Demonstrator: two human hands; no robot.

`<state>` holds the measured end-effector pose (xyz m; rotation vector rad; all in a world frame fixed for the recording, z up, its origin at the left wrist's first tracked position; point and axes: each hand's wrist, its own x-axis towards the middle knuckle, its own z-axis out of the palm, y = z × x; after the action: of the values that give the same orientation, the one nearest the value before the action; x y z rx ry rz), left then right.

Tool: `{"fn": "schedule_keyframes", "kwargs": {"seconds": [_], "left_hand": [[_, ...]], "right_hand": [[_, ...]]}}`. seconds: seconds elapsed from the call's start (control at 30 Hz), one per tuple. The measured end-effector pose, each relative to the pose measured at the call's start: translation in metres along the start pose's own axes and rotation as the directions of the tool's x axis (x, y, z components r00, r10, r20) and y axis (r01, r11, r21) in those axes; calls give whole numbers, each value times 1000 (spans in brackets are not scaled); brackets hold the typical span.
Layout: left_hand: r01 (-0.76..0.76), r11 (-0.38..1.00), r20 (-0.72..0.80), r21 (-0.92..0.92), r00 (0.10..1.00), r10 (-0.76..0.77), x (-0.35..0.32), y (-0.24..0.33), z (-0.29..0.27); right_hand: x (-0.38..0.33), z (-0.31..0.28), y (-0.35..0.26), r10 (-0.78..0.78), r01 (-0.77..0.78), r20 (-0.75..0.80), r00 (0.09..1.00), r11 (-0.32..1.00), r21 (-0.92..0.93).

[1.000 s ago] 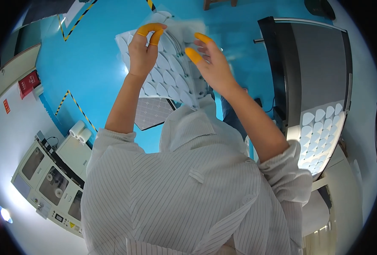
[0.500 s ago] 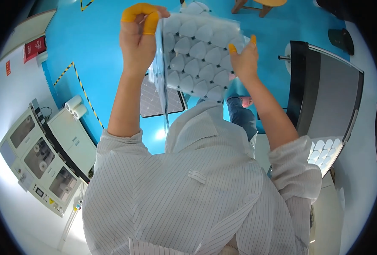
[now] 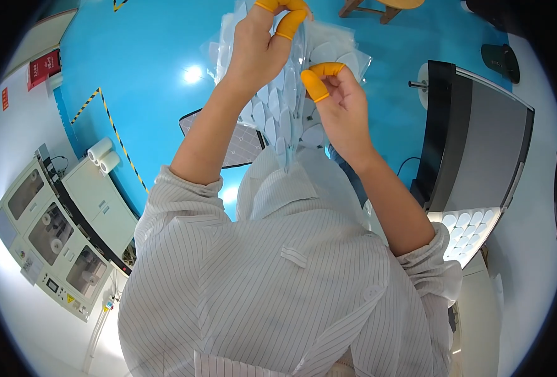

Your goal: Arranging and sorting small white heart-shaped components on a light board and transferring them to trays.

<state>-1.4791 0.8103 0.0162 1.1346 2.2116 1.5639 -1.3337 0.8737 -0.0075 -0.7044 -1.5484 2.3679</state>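
Clear plastic sheets point(image 3: 272, 113) dotted with rows of pale white oval pads hang in front of me, folded or bunched along an upright middle edge. My left hand point(image 3: 259, 53) is closed at the top, pinching that edge between thumb and finger. Lower and to the right, my right hand point(image 3: 341, 107) pinches the same edge, its fingers curled. Yellow finger cots cover the thumb and a finger of each hand. More film with pads point(image 3: 338, 50) spreads out behind my hands. How many layers each pinch holds is hidden.
At right stands a black and grey machine point(image 3: 479, 138) with a lit panel point(image 3: 470, 232) of white ovals. A cream machine with windows point(image 3: 52, 232), a cabinet point(image 3: 99, 195) and white rolls point(image 3: 104, 156) stand at left. A patterned mat point(image 3: 240, 144) lies on the blue floor; a wooden stool point(image 3: 385, 7) is beyond.
The sheet has turned from facing me flat to edge-on, and is bunched together. My left hand moved right and up; my right hand moved left from the sheet's right side to the middle edge.
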Motion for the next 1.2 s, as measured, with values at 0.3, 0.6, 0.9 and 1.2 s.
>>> {"fn": "schedule_keyframes", "kwargs": {"seconds": [0.3,0.6,0.9,1.2], "left_hand": [[-16,1000,-106,12,994,17,-8,-12,16],[466,844,15,-265,877,-479,-48,-20,2],[283,806,-404,-520,749,-525,-34,-58,-117],[1,959,-195,-283,979,-58,-13,88,-122]], "right_hand": [[13,0,6,-21,21,-13,1000,1000,-5],[25,1,9,-6,8,19,1000,995,-94],[53,-112,92,200,-365,-429,881,864,-347],[-11,12,-34,-143,229,270,952,919,-321]]}}
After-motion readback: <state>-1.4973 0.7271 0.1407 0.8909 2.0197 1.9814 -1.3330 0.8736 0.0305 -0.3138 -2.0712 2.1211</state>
